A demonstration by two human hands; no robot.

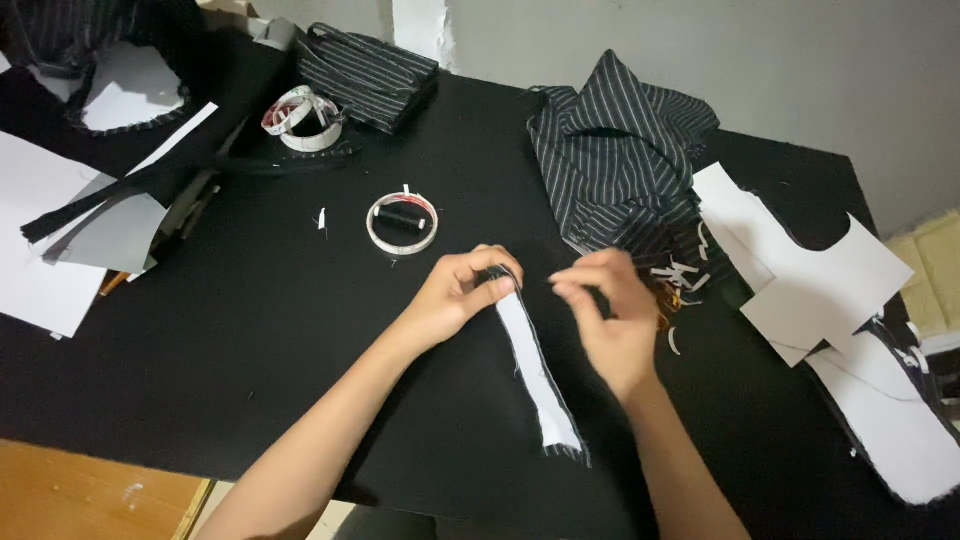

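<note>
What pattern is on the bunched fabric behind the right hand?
Dark fabric with thin white pinstripes, seen in the head view.

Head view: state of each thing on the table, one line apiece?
Left hand: pinching the strip's top end.
Right hand: fingers curled beside the strip, grip unclear.
Fabric strip: flat, white side up.
Tape roll: lying flat, tab sticking up.
Measuring tape: loosely coiled.
Striped fabric pile: crumpled.
White paper pieces: flat, overlapping.
</note>
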